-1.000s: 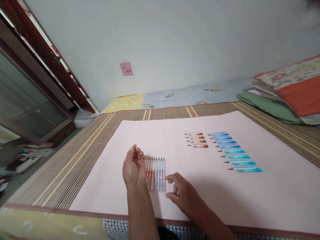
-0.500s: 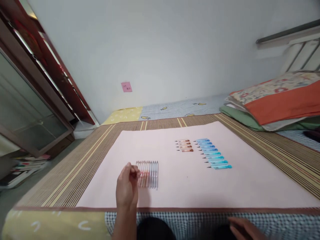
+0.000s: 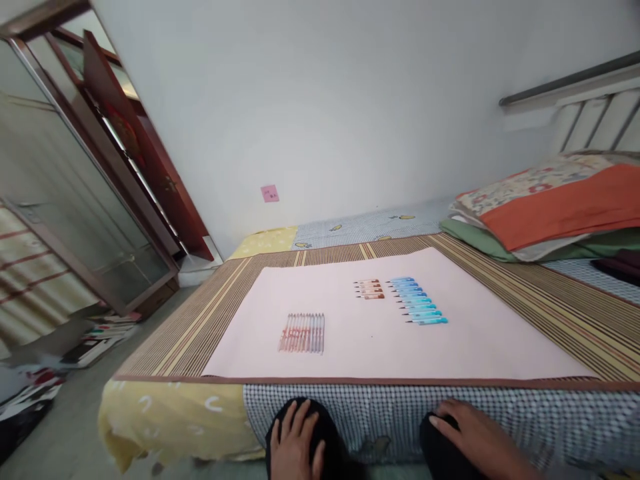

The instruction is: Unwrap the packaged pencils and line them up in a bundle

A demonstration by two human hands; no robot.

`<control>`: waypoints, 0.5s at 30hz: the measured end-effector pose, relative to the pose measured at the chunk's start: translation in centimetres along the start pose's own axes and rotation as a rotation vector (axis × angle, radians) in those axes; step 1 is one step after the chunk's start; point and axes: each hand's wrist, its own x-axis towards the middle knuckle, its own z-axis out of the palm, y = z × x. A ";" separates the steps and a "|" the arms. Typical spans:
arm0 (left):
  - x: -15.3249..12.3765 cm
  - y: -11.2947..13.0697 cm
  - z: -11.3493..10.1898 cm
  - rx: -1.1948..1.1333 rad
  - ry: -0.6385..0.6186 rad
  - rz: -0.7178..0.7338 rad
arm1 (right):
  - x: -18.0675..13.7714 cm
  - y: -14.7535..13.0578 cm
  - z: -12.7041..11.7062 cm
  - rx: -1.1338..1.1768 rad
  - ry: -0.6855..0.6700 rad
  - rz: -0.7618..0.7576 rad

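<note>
My left hand (image 3: pixel 296 443) lies spread on my dark-clad left knee, holding nothing. On my other knee rests my right hand (image 3: pixel 467 430), its fingers stretched out over the dark cloth, also without anything in it. Beyond the knees a pale pink sheet (image 3: pixel 340 340) covers part of the bed. A tight row of slim, see-through pens (image 3: pixel 303 333) stands side by side near its left front. Farther back lie several brown-and-white pens (image 3: pixel 370 289), with a slanting column of blue and turquoise pens (image 3: pixel 417 301) to their right. Their dark tips point left.
A striped mat (image 3: pixel 195 320) lies beneath the sheet, over a checked and yellow bedcover (image 3: pixel 185 413). Folded bedding with an orange band (image 3: pixel 560 210) is piled at the right. A pink note (image 3: pixel 269 193) sticks to the wall. Magazines (image 3: pixel 95 337) lie on the floor at left.
My left hand has left the row of see-through pens and come back down to my knee, its fingers now spread. My right hand stays by my right knee. The view has shifted.
</note>
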 end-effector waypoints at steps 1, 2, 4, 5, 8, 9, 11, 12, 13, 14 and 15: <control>0.4 -0.5 -0.7 0.007 -0.022 -0.036 | 0.1 -0.1 -0.4 0.030 -0.008 -0.006; 0.9 -1.1 -1.3 0.005 -0.049 -0.068 | 0.2 -0.2 -0.7 0.062 -0.010 -0.017; 1.6 -2.6 -2.3 -0.014 -0.068 -0.143 | 0.2 0.0 -1.1 0.125 -0.011 -0.043; 1.9 -3.6 -2.7 -0.037 -0.077 -0.171 | 0.1 0.3 -1.2 0.154 -0.013 -0.050; 2.7 -6.9 -3.1 -0.122 -0.141 -0.227 | 0.0 1.2 -1.1 0.213 -0.045 -0.028; 3.1 -8.1 -3.2 -0.139 -0.222 -0.230 | 0.1 1.6 -1.0 0.225 -0.066 -0.012; 3.7 -10.4 -3.2 -0.164 -0.438 -0.228 | 0.2 2.4 -0.7 0.234 -0.111 0.016; 4.0 -11.5 -3.2 -0.192 -0.521 -0.209 | 0.4 2.9 -0.6 0.234 -0.130 0.022; 4.2 -12.4 -3.3 -0.225 -0.607 -0.186 | 0.6 3.3 -0.5 0.233 -0.143 0.020; 4.4 -13.3 -3.4 -0.242 -0.645 -0.176 | 0.8 3.7 -0.5 0.231 -0.155 0.014; 4.5 -14.0 -3.4 -0.260 -0.670 -0.164 | 1.0 4.1 -0.6 0.229 -0.170 0.009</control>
